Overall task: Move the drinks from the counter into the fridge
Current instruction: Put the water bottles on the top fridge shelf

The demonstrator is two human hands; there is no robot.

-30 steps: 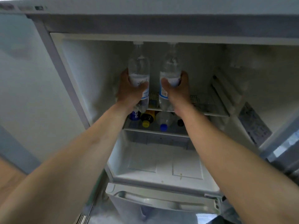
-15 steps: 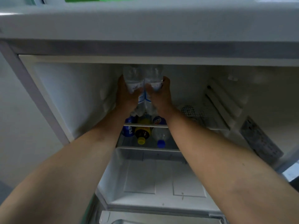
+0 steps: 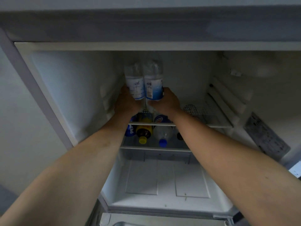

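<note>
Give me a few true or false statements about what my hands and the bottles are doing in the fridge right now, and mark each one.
1. Each hand holds a clear water bottle. True: the left hand grips the left water bottle and the right hand grips the right water bottle.
2. The two water bottles are far apart. False: they stand side by side, touching or nearly so.
3. Other drinks lie on the shelf below the hands. True: a yellow-capped bottle and a blue-capped bottle lie there.
4. The wire shelf to the right of the hands is packed with cans. False: that part shows no cans.
</note>
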